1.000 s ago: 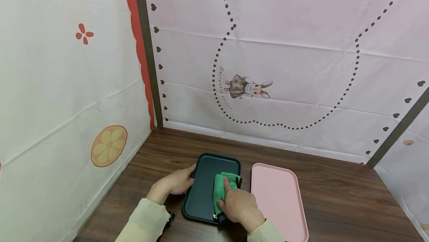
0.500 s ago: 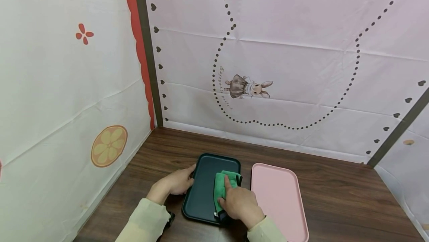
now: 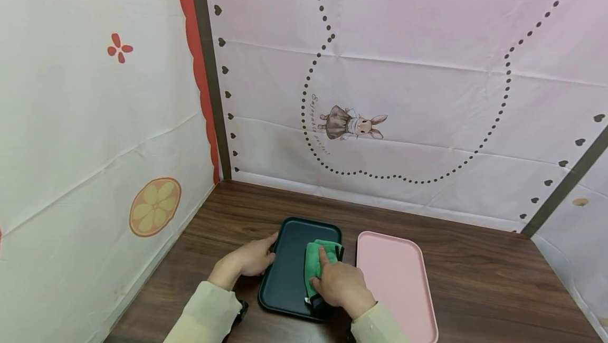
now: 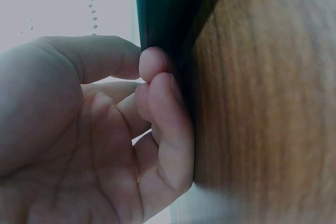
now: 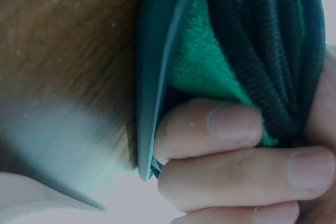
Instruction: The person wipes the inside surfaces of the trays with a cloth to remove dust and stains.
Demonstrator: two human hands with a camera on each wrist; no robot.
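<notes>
In the head view a dark green rectangular tray (image 3: 287, 264) lies on the table. My left hand (image 3: 254, 257) holds its left rim; the left wrist view has the thumb and curled fingertips (image 4: 155, 64) at the tray's edge (image 4: 165, 11). A folded green cloth (image 3: 311, 261) with black edging lies on the tray's right half. On top of it, my right hand (image 3: 341, 284) presses with the index finger extended. The right wrist view shows the other fingers (image 5: 210, 129) curled against the cloth's folded end (image 5: 262, 45).
To the right of the dark tray lies a pink tray (image 3: 394, 285), a narrow gap apart. Both stand on a brown wood-grain table (image 3: 484, 279). Printed white sheets (image 3: 427, 95) hang as walls at the back and sides.
My right hand and the green cloth have slid slightly away from me and to the right over the dark tray. The left hand and both trays stay in place.
</notes>
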